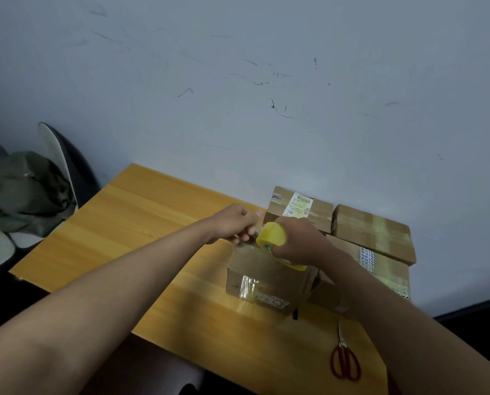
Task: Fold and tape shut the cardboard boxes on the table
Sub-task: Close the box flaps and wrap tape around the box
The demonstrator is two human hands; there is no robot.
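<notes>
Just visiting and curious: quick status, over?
Right hand grips tape roll. Left hand pinches tape end over front box. Scissors idle on table.

Two bare forearms enter the view from the lower edge, one from the lower left and one from the lower right. Neither forearm carries a sleeve, cuff or other fabric along its visible length; any clothing on the upper arms lies outside the view. Both wrists are bare: no watch, strap or band shows. The left hand (235, 223) is ungloved, and the fingers that show carry no ring. One short, plain fingernail is visible at its far end. The right hand (301, 240) is likewise ungloved; its back faces the camera, smooth and unmarked. Its fingers are mostly hidden, so rings there cannot be judged.
</notes>
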